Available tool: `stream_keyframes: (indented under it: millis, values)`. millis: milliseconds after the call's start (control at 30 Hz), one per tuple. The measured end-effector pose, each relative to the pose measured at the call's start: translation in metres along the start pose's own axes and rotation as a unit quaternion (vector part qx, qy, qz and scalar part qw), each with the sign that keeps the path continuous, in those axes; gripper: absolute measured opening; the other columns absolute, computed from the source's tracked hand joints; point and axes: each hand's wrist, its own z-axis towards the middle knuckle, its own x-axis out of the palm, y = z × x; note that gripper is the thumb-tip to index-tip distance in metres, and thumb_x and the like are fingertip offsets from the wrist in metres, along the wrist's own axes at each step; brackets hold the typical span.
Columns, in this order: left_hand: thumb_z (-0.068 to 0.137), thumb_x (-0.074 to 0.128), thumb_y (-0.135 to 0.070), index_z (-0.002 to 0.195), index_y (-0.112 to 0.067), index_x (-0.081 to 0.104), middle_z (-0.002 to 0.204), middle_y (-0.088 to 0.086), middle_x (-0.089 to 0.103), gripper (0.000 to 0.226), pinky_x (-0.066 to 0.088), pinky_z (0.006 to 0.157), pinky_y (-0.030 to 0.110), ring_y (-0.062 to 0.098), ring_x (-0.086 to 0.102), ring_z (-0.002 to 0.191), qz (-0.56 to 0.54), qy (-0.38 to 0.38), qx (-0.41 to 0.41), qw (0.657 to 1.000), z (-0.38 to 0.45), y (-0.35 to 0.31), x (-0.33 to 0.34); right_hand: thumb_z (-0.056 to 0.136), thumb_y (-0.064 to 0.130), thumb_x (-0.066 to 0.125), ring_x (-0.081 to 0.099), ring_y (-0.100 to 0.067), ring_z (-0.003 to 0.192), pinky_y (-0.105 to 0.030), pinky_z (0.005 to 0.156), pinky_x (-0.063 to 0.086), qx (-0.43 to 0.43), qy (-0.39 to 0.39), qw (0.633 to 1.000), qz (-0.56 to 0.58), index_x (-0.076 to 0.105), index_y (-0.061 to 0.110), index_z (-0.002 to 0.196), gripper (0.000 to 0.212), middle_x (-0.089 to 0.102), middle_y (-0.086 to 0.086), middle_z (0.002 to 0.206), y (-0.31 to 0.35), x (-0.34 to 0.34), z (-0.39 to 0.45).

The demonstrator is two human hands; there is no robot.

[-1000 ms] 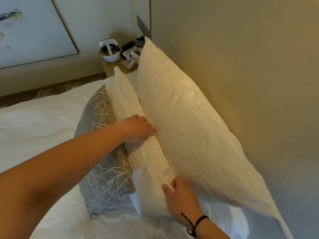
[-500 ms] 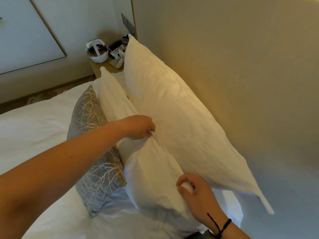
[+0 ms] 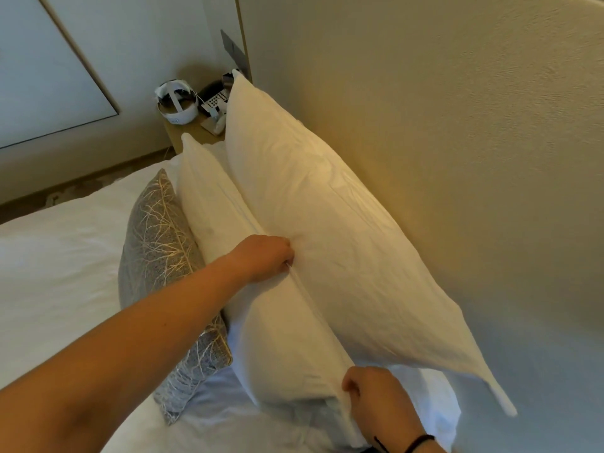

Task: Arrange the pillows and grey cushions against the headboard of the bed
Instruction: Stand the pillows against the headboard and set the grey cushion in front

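Nearest the camera, the right hand (image 3: pixel 379 403) is curled closed on the near top corner of the front white pillow (image 3: pixel 287 341), pinching its fabric; a thin black band (image 3: pixel 420 441) circles the wrist. The left arm reaches across from the lower left, and the left hand (image 3: pixel 266 258) is closed in a fist on the same pillow's top edge, further along, gripping the seam where it meets the pillow behind.

The front white pillow stands on edge on the white bed sheet (image 3: pixel 58 263). Behind it, the back white pillow (image 3: pixel 327 230) is taller and leans directly against the beige headboard (image 3: pixel 441 142), its near corner sticking out to the right. In front of both, the grey cushion (image 3: pixel 157 243) with a pale branching pattern stands upright, touching the front pillow's face.

Farther off, a wooden bedside table (image 3: pixel 183 129) holds a white headset-like device (image 3: pixel 178 104) and a telephone (image 3: pixel 214 99) with a keypad; a small mark on the device and the phone's keys are too small to read. A framed panel (image 3: pixel 42 76) hangs on the far wall.
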Motion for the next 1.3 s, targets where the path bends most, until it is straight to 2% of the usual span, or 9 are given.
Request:
stream_keyframes:
  millis: [133, 300, 400, 633, 800, 933, 1033, 1133, 1300]
  values:
    - [0.089, 0.047, -0.026, 0.097, -0.030, 0.070, 0.103, -0.007, 0.062, 0.025, 0.042, 0.064, 0.030, 0.021, 0.064, 0.088, 0.059, -0.024, -0.059, 0.996, -0.005, 0.015, 0.004, 0.096, 0.018, 0.041, 0.058, -0.022, 0.094, -0.028, 0.082, 0.041, 0.004, 0.094, 0.989, -0.115, 0.057, 0.023, 0.077, 0.026, 0.057, 0.002, 0.081, 0.011, -0.006, 0.008]
    - [0.090, 0.040, -0.029, 0.092, -0.029, 0.070, 0.091, -0.005, 0.061, 0.030, 0.044, 0.064, 0.032, 0.021, 0.065, 0.081, 0.098, -0.068, -0.106, 0.987, -0.002, 0.039, 0.002, 0.081, 0.014, 0.066, 0.064, -0.032, 0.085, -0.031, 0.067, 0.046, -0.099, -0.016, 0.977, -0.188, 0.071, 0.009, 0.090, 0.012, 0.067, -0.013, 0.095, 0.053, -0.035, 0.018]
    - [0.091, 0.041, -0.030, 0.091, -0.029, 0.069, 0.088, -0.006, 0.060, 0.028, 0.043, 0.064, 0.032, 0.020, 0.064, 0.080, 0.092, -0.091, -0.118, 0.985, 0.003, 0.055, -0.002, 0.093, 0.017, 0.046, 0.059, -0.031, 0.098, -0.035, 0.070, 0.040, -0.163, 0.006, 0.980, -0.112, 0.059, 0.016, 0.100, 0.015, 0.054, -0.006, 0.110, 0.080, -0.043, 0.046]
    - [0.097, 0.042, -0.032, 0.101, -0.027, 0.062, 0.096, -0.006, 0.058, 0.021, 0.041, 0.064, 0.033, 0.019, 0.061, 0.087, 0.018, -0.085, -0.069, 0.994, 0.020, 0.083, -0.014, 0.099, 0.030, 0.048, 0.038, -0.026, 0.135, -0.028, 0.106, 0.031, -0.153, 0.030, 0.982, 0.111, 0.042, 0.015, 0.142, 0.045, 0.010, -0.009, 0.159, 0.138, -0.050, 0.155]
    - [0.097, 0.043, -0.034, 0.106, -0.028, 0.051, 0.096, -0.006, 0.055, 0.013, 0.050, 0.067, 0.041, 0.020, 0.058, 0.078, -0.006, -0.051, -0.028, 0.998, 0.022, 0.103, -0.017, 0.095, 0.022, 0.051, 0.031, -0.026, 0.137, -0.028, 0.103, 0.033, -0.139, 0.031, 0.964, 0.223, 0.054, 0.007, 0.128, 0.037, 0.035, -0.015, 0.146, 0.169, -0.052, 0.205]
    - [0.097, 0.035, -0.039, 0.107, -0.031, 0.048, 0.102, -0.006, 0.053, 0.019, 0.050, 0.068, 0.040, 0.021, 0.058, 0.085, 0.049, 0.011, 0.016, 0.999, 0.033, 0.131, -0.019, 0.094, 0.019, 0.055, 0.061, -0.020, 0.087, -0.019, 0.075, 0.046, -0.083, 0.024, 0.952, 0.294, 0.056, 0.007, 0.106, 0.017, 0.061, -0.012, 0.098, 0.179, -0.052, 0.230]
    - [0.097, 0.032, -0.041, 0.126, -0.031, 0.051, 0.122, -0.003, 0.052, 0.036, 0.051, 0.076, 0.039, 0.023, 0.056, 0.100, 0.148, 0.077, -0.036, 0.985, 0.043, 0.166, -0.032, 0.095, 0.031, 0.057, 0.062, -0.023, 0.104, -0.028, 0.092, 0.047, -0.053, 0.057, 0.952, 0.297, 0.043, -0.003, 0.135, 0.054, 0.061, -0.016, 0.120, 0.181, -0.052, 0.234]
    - [0.098, 0.038, -0.039, 0.122, -0.022, 0.057, 0.112, 0.001, 0.053, 0.035, 0.053, 0.073, 0.040, 0.023, 0.055, 0.093, 0.198, 0.061, -0.109, 0.972, 0.050, 0.198, -0.045, 0.097, 0.038, 0.051, 0.056, -0.021, 0.102, -0.024, 0.090, 0.039, -0.091, 0.059, 0.970, 0.218, 0.052, 0.003, 0.119, 0.042, 0.038, -0.011, 0.145, 0.180, -0.049, 0.238]
    - [0.099, 0.043, -0.035, 0.119, -0.015, 0.059, 0.115, 0.008, 0.051, 0.032, 0.050, 0.070, 0.040, 0.026, 0.055, 0.097, 0.230, 0.053, -0.147, 0.961, 0.077, 0.223, -0.068, 0.099, 0.043, 0.046, 0.035, -0.020, 0.137, -0.025, 0.108, 0.027, -0.093, 0.102, 0.973, 0.187, 0.044, 0.002, 0.138, 0.057, 0.011, -0.004, 0.159, 0.182, -0.047, 0.245]
